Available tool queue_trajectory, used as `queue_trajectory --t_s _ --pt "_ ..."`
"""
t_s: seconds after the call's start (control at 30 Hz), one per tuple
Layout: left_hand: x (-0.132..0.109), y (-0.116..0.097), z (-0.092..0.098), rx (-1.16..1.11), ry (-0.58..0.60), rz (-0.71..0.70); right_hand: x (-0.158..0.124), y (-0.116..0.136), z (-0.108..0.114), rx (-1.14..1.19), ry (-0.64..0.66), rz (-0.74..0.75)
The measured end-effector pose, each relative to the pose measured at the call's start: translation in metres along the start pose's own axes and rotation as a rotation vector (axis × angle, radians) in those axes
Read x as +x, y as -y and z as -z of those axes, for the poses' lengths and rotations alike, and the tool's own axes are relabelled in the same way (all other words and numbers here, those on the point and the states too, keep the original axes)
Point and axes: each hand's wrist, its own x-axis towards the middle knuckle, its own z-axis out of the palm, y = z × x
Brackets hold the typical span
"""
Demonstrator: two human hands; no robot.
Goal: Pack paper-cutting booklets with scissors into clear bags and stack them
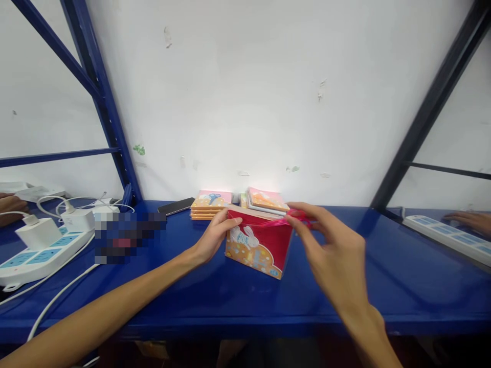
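Note:
A small red gift box (pixel 258 245) with a white rabbit print stands on the blue table (pixel 402 286). My left hand (pixel 214 236) grips its upper left edge, fingers curled over the rim. My right hand (pixel 326 244) pinches a pink ribbon (pixel 286 221) that runs across the top of the box. Behind the box lie two stacks of flat orange and pink cards (pixel 211 204), the right stack (pixel 266 200) partly hidden by the box.
A black phone (pixel 176 206) lies left of the stacks. White power strips with chargers and cables (pixel 42 245) fill the left side. Another power strip (pixel 448 236) lies at the right. Other people's hands (pixel 470 221) show at both edges. Blue shelf posts (pixel 102 102) frame the wall.

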Motion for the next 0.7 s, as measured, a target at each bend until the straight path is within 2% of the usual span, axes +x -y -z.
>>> queue_trajectory --t_s 0.13,0.2,0.33,0.37,0.47,0.53,0.7 --pt "0.000 0.001 0.001 -0.006 0.002 -0.011 0.018 0.005 -0.014 -0.009 0.232 0.111" --pt "0.000 0.001 0.002 0.001 -0.008 -0.006 0.023 0.009 -0.016 -0.020 0.227 0.148" --pt "0.000 0.002 0.004 0.014 0.000 0.015 0.025 0.012 -0.014 -0.041 0.079 0.112" --pt "0.000 0.002 0.005 0.012 0.003 0.010 0.024 0.011 -0.014 -0.039 0.104 0.105" --pt "0.000 0.003 0.005 0.006 0.001 -0.021 0.020 0.008 -0.018 -0.055 0.307 0.095" --pt "0.000 0.004 0.005 -0.005 0.008 -0.031 0.017 0.007 -0.022 -0.118 0.386 0.070" --pt "0.000 0.002 0.003 -0.024 0.026 -0.025 0.019 0.009 -0.021 -0.160 0.342 0.037"
